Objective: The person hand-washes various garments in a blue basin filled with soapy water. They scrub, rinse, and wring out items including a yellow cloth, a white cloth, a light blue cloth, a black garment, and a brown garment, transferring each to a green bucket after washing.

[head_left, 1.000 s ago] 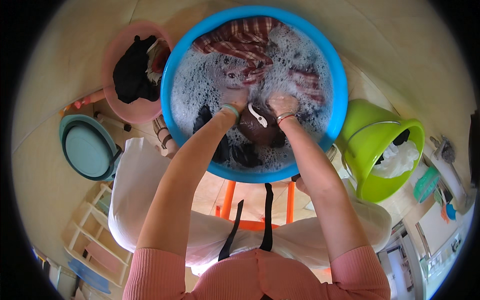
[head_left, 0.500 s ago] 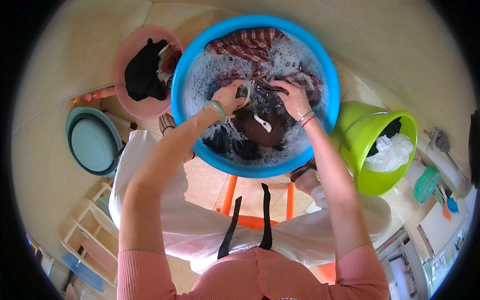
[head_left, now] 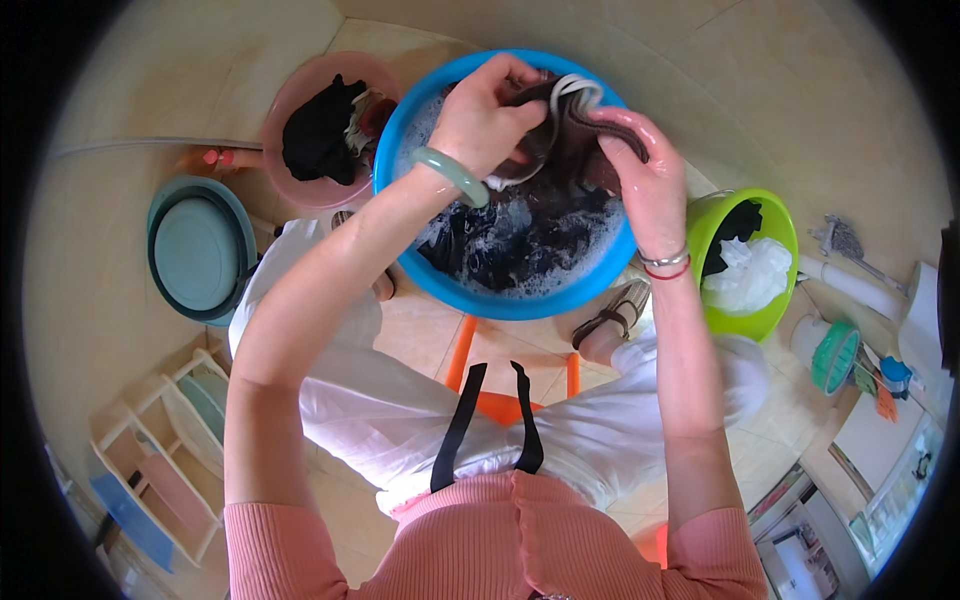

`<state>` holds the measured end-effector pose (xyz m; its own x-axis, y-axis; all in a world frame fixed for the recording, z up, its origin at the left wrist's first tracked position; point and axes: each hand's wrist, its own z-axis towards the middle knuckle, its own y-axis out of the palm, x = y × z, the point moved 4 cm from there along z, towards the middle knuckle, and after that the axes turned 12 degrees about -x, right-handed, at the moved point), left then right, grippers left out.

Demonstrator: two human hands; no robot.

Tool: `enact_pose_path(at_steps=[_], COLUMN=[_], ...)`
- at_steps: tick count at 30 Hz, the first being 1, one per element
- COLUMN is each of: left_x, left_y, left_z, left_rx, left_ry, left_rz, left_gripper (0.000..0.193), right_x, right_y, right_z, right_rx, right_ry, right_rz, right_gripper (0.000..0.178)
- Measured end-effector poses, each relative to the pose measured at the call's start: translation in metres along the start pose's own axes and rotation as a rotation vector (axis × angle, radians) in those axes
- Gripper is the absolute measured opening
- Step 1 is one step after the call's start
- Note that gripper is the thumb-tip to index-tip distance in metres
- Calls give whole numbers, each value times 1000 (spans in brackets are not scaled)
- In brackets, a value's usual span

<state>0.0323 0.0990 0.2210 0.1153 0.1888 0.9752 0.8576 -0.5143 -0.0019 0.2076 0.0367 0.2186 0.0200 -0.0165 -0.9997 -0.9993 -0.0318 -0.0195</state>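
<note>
Above the blue washbasin (head_left: 500, 307), both my hands hold up a wet dark brown garment (head_left: 578, 150) with a ribbed waistband and white drawstring. My left hand (head_left: 488, 118) pinches the band on its left side. At the right end, my right hand (head_left: 648, 185) grips the band between thumb and fingers. The garment's lower part hangs down into the basin. Dark clothes (head_left: 500, 245) lie in the foamy water below it. My hands and the raised garment hide much of the basin's far half.
A pink basin (head_left: 276, 165) with black clothing (head_left: 320, 130) stands at the far left, by teal basins (head_left: 200, 255). On the right is a lime bucket (head_left: 750, 322) holding a crumpled white item (head_left: 748, 275). An orange stool (head_left: 500, 408) is beneath me; a cream rack (head_left: 150, 455) stands lower left.
Both hands have risen out of the water, lifting the brown garment's waistband with its drawstring. The view has shifted slightly. The plaid cloth at the basin's far side is now mostly hidden.
</note>
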Motion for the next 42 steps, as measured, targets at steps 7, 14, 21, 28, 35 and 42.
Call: enact_pose_path(at_steps=[7, 14, 21, 28, 35, 42], left_x=[116, 212, 125, -90, -150, -193], left_y=[19, 30, 26, 50, 98, 102], left_z=[-36, -72, -34, -43, -47, -13], left_rx=[80, -72, 38, 243, 70, -92], left_ry=[252, 535, 303, -211, -160, -135], left_rz=[-159, -282, -128, -769, -1607, -1798], left_gripper=[28, 28, 31, 41, 90, 55], right_x=[-143, -220, -138, 9, -59, -104], right_y=[20, 24, 13, -10, 13, 5], right_z=[-22, -28, -5, -21, -88, -134], right_rx=[-89, -18, 92, 250, 148, 25], right_ry=[-234, -697, -470, -47, -43, -37], right_rz=[-58, -219, -470, -347, -142, -128], right_gripper=[51, 88, 70, 61, 63, 76])
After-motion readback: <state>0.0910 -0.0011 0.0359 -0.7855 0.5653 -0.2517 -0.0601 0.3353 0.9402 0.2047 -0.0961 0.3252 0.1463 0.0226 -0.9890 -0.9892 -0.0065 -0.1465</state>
